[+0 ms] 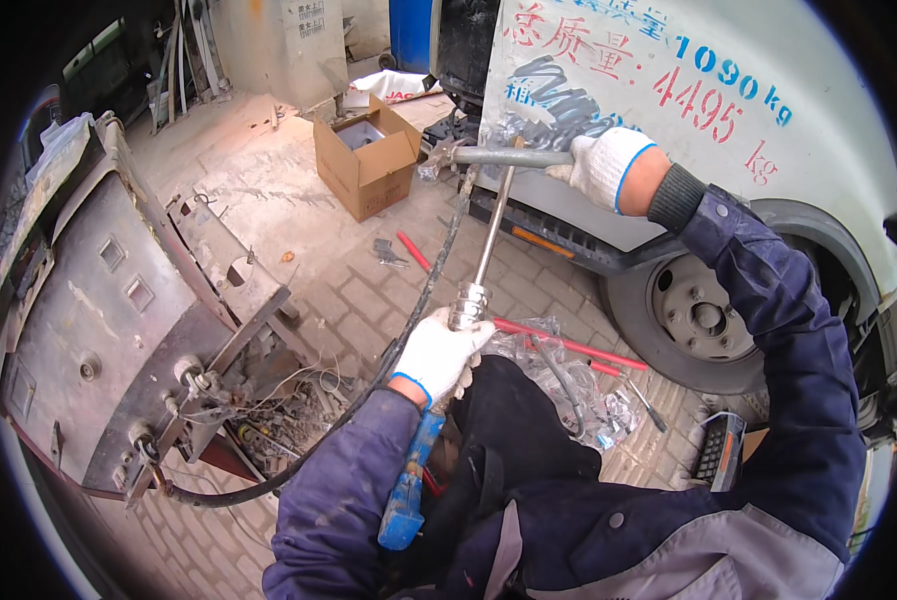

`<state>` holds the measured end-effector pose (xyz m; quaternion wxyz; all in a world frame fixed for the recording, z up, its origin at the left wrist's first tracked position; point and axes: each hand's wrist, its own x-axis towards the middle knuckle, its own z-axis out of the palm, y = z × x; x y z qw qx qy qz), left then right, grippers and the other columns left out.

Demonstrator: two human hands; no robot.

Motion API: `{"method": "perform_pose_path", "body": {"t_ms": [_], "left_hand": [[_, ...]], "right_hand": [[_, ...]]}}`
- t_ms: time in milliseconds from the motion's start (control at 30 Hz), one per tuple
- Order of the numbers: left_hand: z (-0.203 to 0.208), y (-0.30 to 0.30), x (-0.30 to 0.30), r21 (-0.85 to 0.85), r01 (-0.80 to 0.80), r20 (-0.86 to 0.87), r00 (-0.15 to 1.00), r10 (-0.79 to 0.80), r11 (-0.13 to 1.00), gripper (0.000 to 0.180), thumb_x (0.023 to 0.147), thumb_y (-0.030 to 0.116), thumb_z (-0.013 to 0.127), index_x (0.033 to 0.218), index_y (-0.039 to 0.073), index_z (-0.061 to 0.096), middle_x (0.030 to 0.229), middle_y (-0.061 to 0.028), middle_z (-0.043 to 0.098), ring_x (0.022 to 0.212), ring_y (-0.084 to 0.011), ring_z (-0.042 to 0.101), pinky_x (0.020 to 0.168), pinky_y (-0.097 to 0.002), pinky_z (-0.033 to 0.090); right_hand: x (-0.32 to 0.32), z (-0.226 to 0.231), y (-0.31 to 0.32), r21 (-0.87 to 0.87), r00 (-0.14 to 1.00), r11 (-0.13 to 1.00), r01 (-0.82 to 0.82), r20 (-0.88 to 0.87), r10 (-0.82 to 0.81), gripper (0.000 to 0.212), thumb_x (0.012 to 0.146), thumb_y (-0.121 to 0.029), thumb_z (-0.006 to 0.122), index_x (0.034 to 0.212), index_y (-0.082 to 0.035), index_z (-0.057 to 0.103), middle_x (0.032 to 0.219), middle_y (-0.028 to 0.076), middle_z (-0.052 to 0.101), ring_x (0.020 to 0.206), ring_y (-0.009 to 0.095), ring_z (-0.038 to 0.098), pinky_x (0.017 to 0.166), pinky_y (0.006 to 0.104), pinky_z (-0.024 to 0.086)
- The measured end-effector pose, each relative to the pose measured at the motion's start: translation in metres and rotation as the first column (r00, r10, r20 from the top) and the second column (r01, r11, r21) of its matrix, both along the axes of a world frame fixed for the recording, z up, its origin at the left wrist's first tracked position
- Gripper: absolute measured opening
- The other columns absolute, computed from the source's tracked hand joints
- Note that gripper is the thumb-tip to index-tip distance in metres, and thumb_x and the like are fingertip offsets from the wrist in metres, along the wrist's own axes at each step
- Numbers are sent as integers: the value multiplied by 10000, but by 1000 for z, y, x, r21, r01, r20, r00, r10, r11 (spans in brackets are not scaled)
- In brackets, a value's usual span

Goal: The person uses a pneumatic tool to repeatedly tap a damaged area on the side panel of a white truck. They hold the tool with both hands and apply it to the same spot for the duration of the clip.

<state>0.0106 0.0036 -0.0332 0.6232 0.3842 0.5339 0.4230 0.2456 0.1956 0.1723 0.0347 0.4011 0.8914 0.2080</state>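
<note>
My right hand [609, 172], in a white glove, is closed round the end of a grey-handled hammer [514, 156]. Its handle lies level, the rough head at the left end. My left hand [437, 358], also gloved, grips a shiny steel rod tool [496, 225] just below its wide silver collar [470, 305]. The slim rod slants up behind the hammer handle, where its tip is hard to make out. Below my left wrist a worn blue handle [409, 490] points downward; my hand hides whether it joins the rod.
A grey metal assembly [119, 300] stands at left, with a black cable [369, 390] curving from it. An open cardboard box [369, 165] sits ahead. Red bars [569, 345] and plastic wrap [589, 400] lie on the bricks near a truck wheel [694, 315].
</note>
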Motion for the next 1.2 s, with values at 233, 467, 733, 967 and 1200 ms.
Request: {"method": "perform_pose_path", "body": {"t_ms": [233, 467, 733, 967, 1200], "left_hand": [[1, -3, -1, 34, 1, -1, 1000, -1, 999, 297, 1030, 288, 815, 1130, 78, 630, 720, -31, 650, 435, -137, 583, 374, -326, 458], [2, -2, 2, 6, -8, -32, 999, 8, 1000, 301, 1030, 290, 809, 1125, 70, 626, 718, -33, 654, 435, -134, 584, 371, -324, 454], [3, -2, 2, 19, -11, -5, 1000, 11, 1000, 303, 1035, 286, 803, 1128, 64, 618, 712, -40, 652, 425, -141, 582, 367, -327, 456], [3, -2, 0, -5, -34, -7, 999, 34, 999, 245, 1040, 199, 802, 1170, 30, 680, 740, -39, 697, 451, -122, 584, 430, -275, 457], [8, -3, -5, -34, -18, -1, 1000, 18, 999, 243, 1052, 183, 777, 1177, 31, 634, 741, -55, 685, 433, -144, 590, 381, -298, 450]], "right_hand": [[-10, 13, 2, 6, 961, 990, 144, 236, -141, 422, 1118, -407, 634, 1095, -20, 800, 729, 188, 725, 711, 413, 746, 662, 506, 595], [-3, 2, 6, 34, 998, 999, -9, 60, 7, 456, 1136, -432, 591, 1127, -29, 804, 711, 182, 713, 681, 415, 737, 649, 508, 590], [7, -2, 9, -1, 995, 996, 94, 33, -94, 554, 1131, -505, 586, 1073, 0, 806, 785, 214, 755, 754, 422, 762, 714, 521, 609], [15, -10, 2, 99, 998, 994, 55, -20, -53, 592, 1145, -526, 549, 1123, 19, 778, 781, 229, 737, 746, 428, 758, 688, 513, 607], [98, -172, -71, -284, 648, 942, 176, -687, -328, 486, 1028, -501, 756, 1010, -20, 690, 765, 286, 693, 762, 484, 752, 684, 541, 594]]}}
